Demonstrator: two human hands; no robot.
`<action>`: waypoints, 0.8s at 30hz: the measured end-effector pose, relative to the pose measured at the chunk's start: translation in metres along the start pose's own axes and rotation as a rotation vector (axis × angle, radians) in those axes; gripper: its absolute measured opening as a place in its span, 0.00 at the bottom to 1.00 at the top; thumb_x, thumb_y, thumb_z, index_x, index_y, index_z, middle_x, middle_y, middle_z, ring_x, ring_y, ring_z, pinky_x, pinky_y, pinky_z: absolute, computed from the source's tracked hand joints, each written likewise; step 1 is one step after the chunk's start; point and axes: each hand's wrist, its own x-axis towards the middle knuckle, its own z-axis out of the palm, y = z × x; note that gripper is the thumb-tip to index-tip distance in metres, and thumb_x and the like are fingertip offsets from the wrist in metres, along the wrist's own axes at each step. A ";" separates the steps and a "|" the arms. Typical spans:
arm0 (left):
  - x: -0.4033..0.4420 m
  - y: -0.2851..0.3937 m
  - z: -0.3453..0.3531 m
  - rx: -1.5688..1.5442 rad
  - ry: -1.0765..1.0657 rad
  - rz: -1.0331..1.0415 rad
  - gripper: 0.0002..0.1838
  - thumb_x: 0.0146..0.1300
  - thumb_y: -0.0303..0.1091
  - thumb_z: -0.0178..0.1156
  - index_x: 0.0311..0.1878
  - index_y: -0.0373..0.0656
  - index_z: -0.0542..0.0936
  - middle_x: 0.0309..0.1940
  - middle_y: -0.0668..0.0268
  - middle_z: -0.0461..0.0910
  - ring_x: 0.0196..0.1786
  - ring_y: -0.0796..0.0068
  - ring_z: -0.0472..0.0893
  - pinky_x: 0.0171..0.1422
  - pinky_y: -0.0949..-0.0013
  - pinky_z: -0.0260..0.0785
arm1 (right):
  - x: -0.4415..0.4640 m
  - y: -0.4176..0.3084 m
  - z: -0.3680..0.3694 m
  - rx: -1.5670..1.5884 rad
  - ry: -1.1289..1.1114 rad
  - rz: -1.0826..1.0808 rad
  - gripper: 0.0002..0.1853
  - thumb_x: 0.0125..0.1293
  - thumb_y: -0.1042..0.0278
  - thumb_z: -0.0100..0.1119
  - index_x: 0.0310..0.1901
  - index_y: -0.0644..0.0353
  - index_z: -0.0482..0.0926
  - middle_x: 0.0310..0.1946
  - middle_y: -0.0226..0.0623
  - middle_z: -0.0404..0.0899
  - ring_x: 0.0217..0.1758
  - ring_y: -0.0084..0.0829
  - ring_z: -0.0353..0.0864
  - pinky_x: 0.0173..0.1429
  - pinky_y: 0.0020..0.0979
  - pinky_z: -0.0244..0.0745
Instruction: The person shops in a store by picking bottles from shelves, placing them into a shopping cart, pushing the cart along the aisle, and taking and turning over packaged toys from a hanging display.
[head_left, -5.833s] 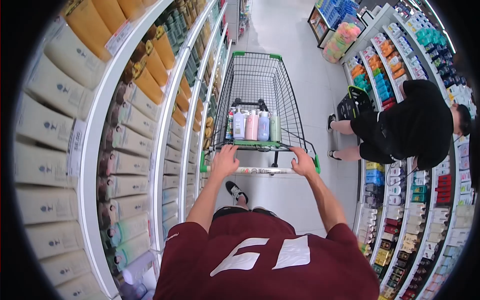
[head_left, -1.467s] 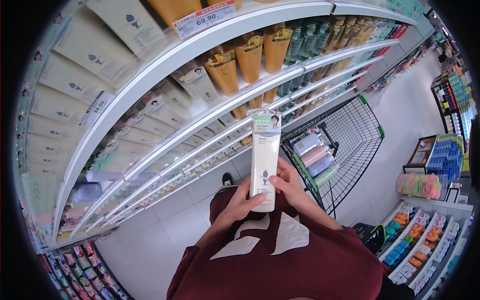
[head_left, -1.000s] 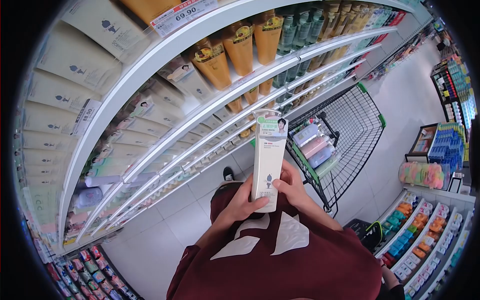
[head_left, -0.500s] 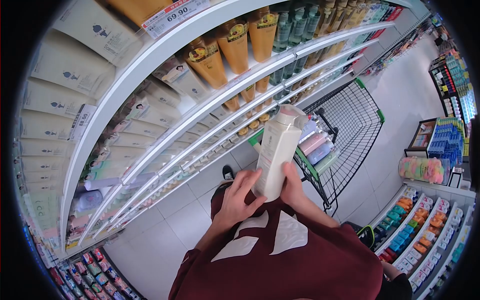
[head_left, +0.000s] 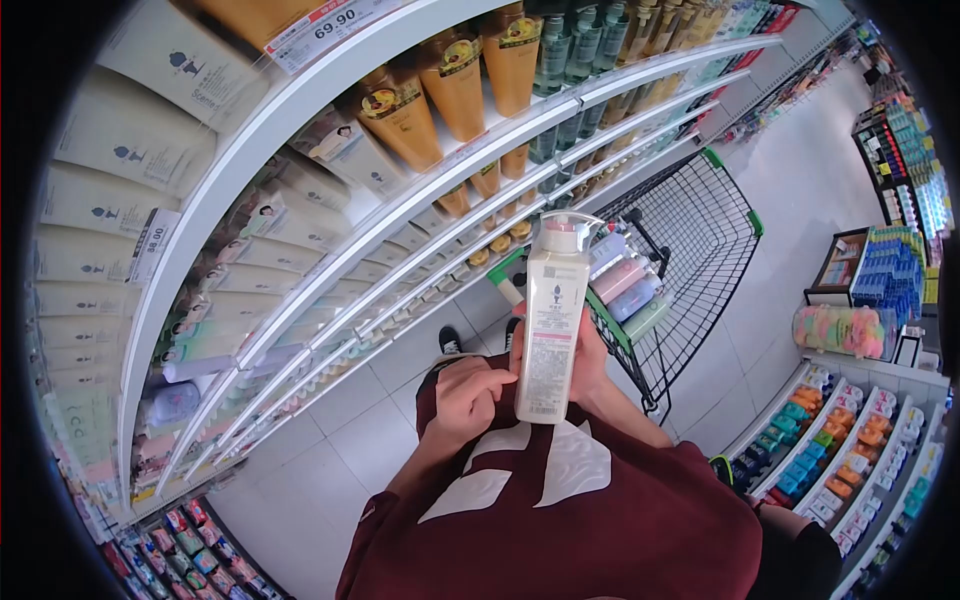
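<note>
1. Pale floor tiles (head_left: 340, 475) show in the head view, nearer the body than the left fingers and to their left; white shelving (head_left: 578, 104) curves across the far side of both hands and down their left.
2. Fingers of the right hand (head_left: 588, 358) grip a cream bottle (head_left: 550, 350) from behind and along its right side, with some tips showing at its left edge. It stands nearly upright in front of them, capped end away from the body, its closely printed side facing the camera; the print is too small to read.
3. Left hand (head_left: 468, 395): its fingers are loosely bent and part-open, with the forefinger stretched out to the bottle's left edge. Whether that tip touches, I cannot tell.
4. Beyond the right fingers and to their right is a wire trolley (head_left: 754, 222) with green corners, carrying several pastel bottles (head_left: 628, 285).
5. Far beyond the left fingers, golden tubes (head_left: 452, 90) line one shelf; a price label (head_left: 335, 22) reading 69.90 sits on the shelf edge above. Pale tubes (head_left: 130, 150) fill the shelves farther left.
6. Just past the left fingers, a dark shoe (head_left: 450, 340) rests on the tiles.
</note>
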 end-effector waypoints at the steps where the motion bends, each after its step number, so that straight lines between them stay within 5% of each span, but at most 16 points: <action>1: -0.001 -0.001 0.000 -0.025 0.000 -0.003 0.14 0.48 0.10 0.48 0.30 0.36 0.81 0.14 0.67 0.72 0.17 0.69 0.72 0.24 0.68 0.63 | -0.001 0.000 0.000 0.001 0.001 -0.002 0.47 0.70 0.23 0.34 0.69 0.64 0.65 0.45 0.48 0.81 0.44 0.41 0.85 0.50 0.41 0.80; 4: -0.001 -0.001 0.002 -0.066 0.006 0.014 0.13 0.47 0.11 0.48 0.27 0.36 0.81 0.11 0.69 0.67 0.14 0.72 0.67 0.21 0.68 0.57 | -0.002 0.001 0.007 0.042 0.026 0.039 0.47 0.70 0.23 0.33 0.69 0.65 0.65 0.44 0.47 0.81 0.44 0.40 0.84 0.50 0.40 0.81; 6: 0.001 -0.002 0.003 -0.080 0.013 0.036 0.13 0.46 0.11 0.48 0.26 0.36 0.80 0.11 0.70 0.66 0.13 0.72 0.65 0.21 0.68 0.55 | -0.001 -0.001 0.017 -0.042 0.201 0.047 0.49 0.69 0.22 0.31 0.64 0.68 0.68 0.36 0.48 0.78 0.33 0.41 0.81 0.39 0.39 0.78; 9: -0.001 -0.005 0.003 -0.110 0.021 0.080 0.12 0.46 0.11 0.47 0.25 0.36 0.79 0.11 0.69 0.65 0.13 0.72 0.64 0.20 0.68 0.54 | -0.001 0.000 0.001 0.008 -0.018 0.009 0.47 0.70 0.23 0.34 0.68 0.65 0.66 0.43 0.48 0.81 0.43 0.40 0.84 0.49 0.40 0.81; 17: -0.007 -0.010 0.004 -0.327 0.170 0.047 0.09 0.38 0.13 0.46 0.19 0.39 0.73 0.11 0.67 0.66 0.12 0.71 0.64 0.18 0.67 0.51 | 0.001 -0.003 0.001 -0.029 0.003 -0.003 0.47 0.70 0.24 0.34 0.67 0.66 0.66 0.42 0.48 0.80 0.42 0.41 0.84 0.48 0.40 0.81; 24: 0.000 -0.009 0.002 -0.265 0.055 0.049 0.09 0.36 0.14 0.45 0.18 0.40 0.71 0.11 0.66 0.67 0.12 0.70 0.63 0.19 0.66 0.51 | 0.003 -0.002 0.004 -0.036 0.002 0.001 0.46 0.70 0.24 0.34 0.67 0.66 0.66 0.42 0.48 0.81 0.41 0.41 0.85 0.47 0.40 0.81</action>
